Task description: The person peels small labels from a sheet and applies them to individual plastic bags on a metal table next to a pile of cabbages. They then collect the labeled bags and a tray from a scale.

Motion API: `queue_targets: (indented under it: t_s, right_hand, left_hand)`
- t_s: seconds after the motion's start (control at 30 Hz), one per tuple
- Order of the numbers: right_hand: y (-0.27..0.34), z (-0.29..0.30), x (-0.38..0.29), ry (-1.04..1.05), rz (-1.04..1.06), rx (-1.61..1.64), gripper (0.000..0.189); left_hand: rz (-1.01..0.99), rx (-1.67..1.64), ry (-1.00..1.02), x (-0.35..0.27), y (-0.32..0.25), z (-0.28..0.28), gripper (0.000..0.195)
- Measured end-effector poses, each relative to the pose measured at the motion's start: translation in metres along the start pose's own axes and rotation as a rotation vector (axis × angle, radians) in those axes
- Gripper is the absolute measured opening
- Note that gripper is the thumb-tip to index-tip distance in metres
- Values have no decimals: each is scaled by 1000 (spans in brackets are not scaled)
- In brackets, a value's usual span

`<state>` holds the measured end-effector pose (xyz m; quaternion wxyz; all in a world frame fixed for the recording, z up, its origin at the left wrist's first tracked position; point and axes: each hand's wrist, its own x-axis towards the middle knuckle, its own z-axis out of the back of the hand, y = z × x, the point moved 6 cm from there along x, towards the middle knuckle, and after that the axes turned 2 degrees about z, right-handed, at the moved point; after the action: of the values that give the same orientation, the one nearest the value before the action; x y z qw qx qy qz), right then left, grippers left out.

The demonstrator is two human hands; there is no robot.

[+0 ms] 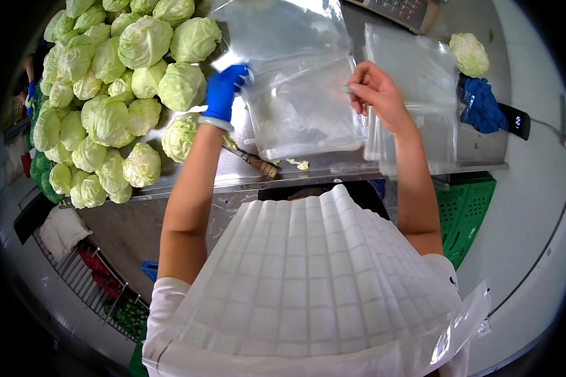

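Note:
My left hand wears a blue glove and is blurred at the left edge of a stack of clear plastic bags; its grip is unclear. My bare right hand pinches a small pale green piece between thumb and finger, above the stack's right side. Under my right forearm lies a second stack of clear bags. Many green cabbages are heaped to the left, and one cabbage sits by my left wrist. A wooden-handled knife rests near the table's front edge.
A white sheet with a grid spreads across my front. On the steel table to the right are a lone cabbage, a crumpled blue glove and a digital display. A keypad device stands behind. Green crates stand below.

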<state>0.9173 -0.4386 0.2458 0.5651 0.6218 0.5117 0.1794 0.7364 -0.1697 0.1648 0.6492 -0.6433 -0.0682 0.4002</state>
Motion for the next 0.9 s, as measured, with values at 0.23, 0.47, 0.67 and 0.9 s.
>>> queue_targets:
  t_s: [0.23,0.47,0.67,0.9]
  right_hand:
    - [-51,-6,35,-3,-64,-1307,22]
    - [-38,17,31,-107,-134,-1156,36]
    - [-30,1,26,-68,125,-498,23]
    - [73,-27,-9,-648,1067,-1154,29]
  left_hand:
    - [-289,397,575,-62,-5,-57,26]
    - [-386,477,577,-66,17,-62,19]
    - [61,194,534,-35,-15,-57,21]
    - [-73,-312,-198,52,-68,18,29]
